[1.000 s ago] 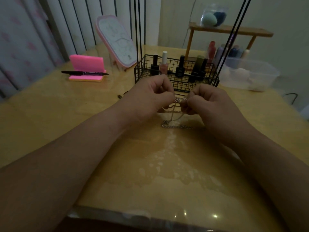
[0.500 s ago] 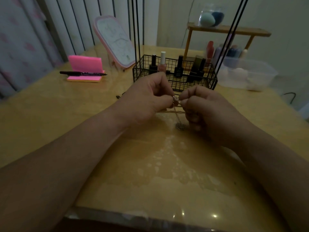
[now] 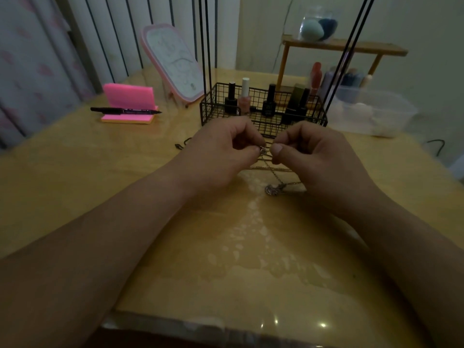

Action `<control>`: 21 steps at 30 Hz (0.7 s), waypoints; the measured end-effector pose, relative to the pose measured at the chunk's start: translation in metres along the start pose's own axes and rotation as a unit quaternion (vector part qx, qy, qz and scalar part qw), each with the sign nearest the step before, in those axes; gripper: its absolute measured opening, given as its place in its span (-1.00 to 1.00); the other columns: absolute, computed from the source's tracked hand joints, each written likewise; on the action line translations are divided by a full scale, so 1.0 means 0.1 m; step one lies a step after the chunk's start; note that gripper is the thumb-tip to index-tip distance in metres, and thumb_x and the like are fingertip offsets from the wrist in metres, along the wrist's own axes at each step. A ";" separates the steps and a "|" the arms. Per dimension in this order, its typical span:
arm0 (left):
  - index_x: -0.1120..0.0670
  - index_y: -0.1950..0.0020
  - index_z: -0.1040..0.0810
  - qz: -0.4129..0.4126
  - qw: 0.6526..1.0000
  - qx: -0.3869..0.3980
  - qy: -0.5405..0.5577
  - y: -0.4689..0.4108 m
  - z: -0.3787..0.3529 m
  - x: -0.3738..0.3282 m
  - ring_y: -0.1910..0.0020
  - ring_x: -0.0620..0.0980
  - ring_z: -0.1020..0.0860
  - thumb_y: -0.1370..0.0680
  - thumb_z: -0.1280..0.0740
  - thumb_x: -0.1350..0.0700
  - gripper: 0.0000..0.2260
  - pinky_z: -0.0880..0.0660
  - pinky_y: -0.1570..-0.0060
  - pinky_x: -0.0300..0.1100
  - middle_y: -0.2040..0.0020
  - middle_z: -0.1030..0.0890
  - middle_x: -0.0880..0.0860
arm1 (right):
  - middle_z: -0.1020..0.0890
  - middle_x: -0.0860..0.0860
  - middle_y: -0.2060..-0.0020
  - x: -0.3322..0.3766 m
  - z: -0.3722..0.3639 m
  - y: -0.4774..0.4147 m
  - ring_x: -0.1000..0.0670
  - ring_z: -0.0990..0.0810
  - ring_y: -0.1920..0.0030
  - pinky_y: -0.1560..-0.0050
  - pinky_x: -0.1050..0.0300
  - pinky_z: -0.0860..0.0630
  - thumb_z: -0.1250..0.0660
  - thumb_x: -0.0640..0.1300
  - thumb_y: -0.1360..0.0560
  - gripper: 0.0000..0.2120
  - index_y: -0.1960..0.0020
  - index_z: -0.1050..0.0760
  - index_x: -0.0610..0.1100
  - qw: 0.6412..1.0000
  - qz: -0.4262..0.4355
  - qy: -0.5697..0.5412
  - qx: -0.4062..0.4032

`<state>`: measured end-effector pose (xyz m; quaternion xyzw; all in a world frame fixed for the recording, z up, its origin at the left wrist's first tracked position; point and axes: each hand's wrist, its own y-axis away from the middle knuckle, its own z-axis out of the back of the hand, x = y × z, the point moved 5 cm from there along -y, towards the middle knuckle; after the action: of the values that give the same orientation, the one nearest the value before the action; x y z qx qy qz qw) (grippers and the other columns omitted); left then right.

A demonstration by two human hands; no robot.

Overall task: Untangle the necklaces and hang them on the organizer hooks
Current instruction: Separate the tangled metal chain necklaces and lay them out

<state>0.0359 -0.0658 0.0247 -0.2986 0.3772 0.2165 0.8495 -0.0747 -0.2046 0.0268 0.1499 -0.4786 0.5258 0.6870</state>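
Note:
Thin tangled necklace chains [image 3: 270, 168] hang between my two hands over the wooden table [image 3: 75, 177]. My left hand [image 3: 221, 156] pinches a small silver piece of the chain between thumb and forefinger. My right hand [image 3: 313, 154] pinches the chain just to the right of it, thumb forward. A round silver pendant [image 3: 273, 190] lies on the table below my right hand. The black wire organizer [image 3: 263, 109] stands just behind my hands, its thin black rods [image 3: 204, 46] rising out of view. Its hooks are out of frame.
Several nail polish bottles [image 3: 244, 96] stand in the organizer's basket. A pink mirror [image 3: 173, 61] leans at the back, with a pink sticky-note pad [image 3: 128, 104] and black marker [image 3: 125, 111] to its left. A clear plastic box [image 3: 374, 114] and wooden shelf [image 3: 344, 46] stand at the right.
The loop of chain that lay spread on the table has been drawn up. My hands have parted slightly, and the pendant now lies closer to my right hand.

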 end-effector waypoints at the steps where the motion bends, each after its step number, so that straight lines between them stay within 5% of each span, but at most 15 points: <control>1: 0.00 -0.02 -0.65 0.002 1.000 -0.002 -0.003 0.00 0.00 0.00 0.18 -0.27 -0.57 -0.60 -0.44 0.19 -0.91 -0.47 0.19 -0.43 0.15 -0.62 -0.12 | -0.69 0.06 0.21 0.00 0.00 0.00 0.22 -0.63 0.24 0.25 0.35 -0.52 -0.42 -0.12 -0.60 -0.99 -0.01 -0.61 -0.02 1.000 -0.002 -0.009 -0.001; 8: 0.04 -0.04 -0.58 0.021 0.999 -0.012 0.032 -0.03 0.03 0.02 0.10 -0.18 -0.66 -0.65 -0.39 0.15 -0.98 -0.61 0.10 -0.29 0.07 -0.66 -0.02 | -0.65 -0.06 0.23 -0.01 0.02 0.00 0.14 -0.52 0.36 0.38 0.40 -0.43 -0.38 -0.07 -0.62 -0.94 0.00 -0.63 0.01 1.000 -0.015 -0.001 -0.001; 11: 0.14 -0.06 -0.53 0.050 0.992 -0.007 0.117 -0.04 0.05 0.03 0.03 -0.09 -0.71 -0.65 -0.36 0.23 -0.98 -0.66 0.03 -0.18 0.01 -0.70 0.09 | -0.64 0.09 0.28 -0.01 0.04 0.00 0.16 -0.55 0.33 0.38 0.45 -0.42 -0.37 -0.01 -0.62 -0.90 0.03 -0.65 0.03 1.000 -0.019 0.006 0.003; 16: 0.11 0.01 -0.51 0.082 0.971 -0.010 0.223 -0.05 0.04 0.08 -0.03 0.08 -0.73 -0.65 -0.34 0.28 -0.91 -0.66 -0.14 0.03 0.03 -0.72 0.14 | -0.47 0.12 0.45 -0.10 0.04 -0.02 0.13 -0.36 0.46 0.42 0.22 -0.28 -0.33 -0.05 -0.65 -0.85 0.02 -0.66 -0.02 0.995 -0.071 -0.073 0.023; 21: 0.13 -0.03 -0.52 0.091 0.951 -0.003 0.296 -0.07 0.03 0.09 0.02 0.10 -0.63 -0.65 -0.28 0.32 -0.89 -0.63 -0.02 -0.07 0.01 -0.58 0.14 | -0.48 0.05 0.40 -0.10 -0.01 -0.01 0.09 -0.35 0.46 0.46 0.19 -0.28 -0.28 -0.12 -0.68 -0.81 -0.04 -0.67 0.00 0.985 -0.108 -0.116 0.062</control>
<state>0.0474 -0.0675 0.0221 -0.3162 0.6366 0.1958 0.6756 -0.0733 -0.2104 0.0181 0.3027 -0.5026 0.4559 0.6693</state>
